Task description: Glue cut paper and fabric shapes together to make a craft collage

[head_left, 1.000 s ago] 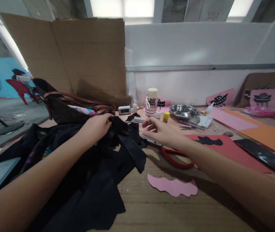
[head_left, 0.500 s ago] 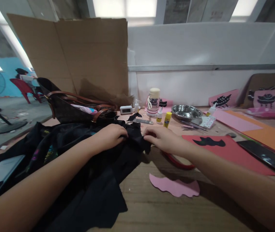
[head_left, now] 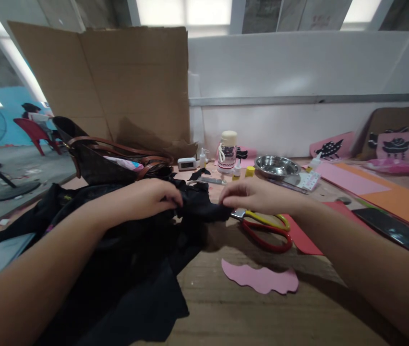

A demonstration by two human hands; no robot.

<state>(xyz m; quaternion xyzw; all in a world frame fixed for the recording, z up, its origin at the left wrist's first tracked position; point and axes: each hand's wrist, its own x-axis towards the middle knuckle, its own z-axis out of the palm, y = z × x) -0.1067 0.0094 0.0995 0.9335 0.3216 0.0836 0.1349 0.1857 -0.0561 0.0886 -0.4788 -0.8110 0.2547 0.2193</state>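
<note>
Fingers of your left hand are pinching shut on a bunched fold of the black fabric; your right hand is gripping the same fold from its three o'clock side, thumb and fingers closed narrow on the cloth, so the fold is stretching between both hands just above the table; the rest of the black fabric is spilling down toward your seven o'clock, covering the near left part of the table and lying under your left forearm.

Red-and-yellow scissors are lying just under your right wrist, at about your one o'clock, with their blades pointing toward the fabric and their handles meeting the edge of a red sheet; a pink wavy cutout is lying flat at the scissors' six o'clock, apart from them.

A brown handbag is sitting at your eleven o'clock, touching the far edge of the fabric pile, with a cardboard sheet standing behind it; at twelve o'clock a small clock, a capped bottle and a steel bowl are standing in a row near the wall; orange paper is lying at your two o'clock.
</note>
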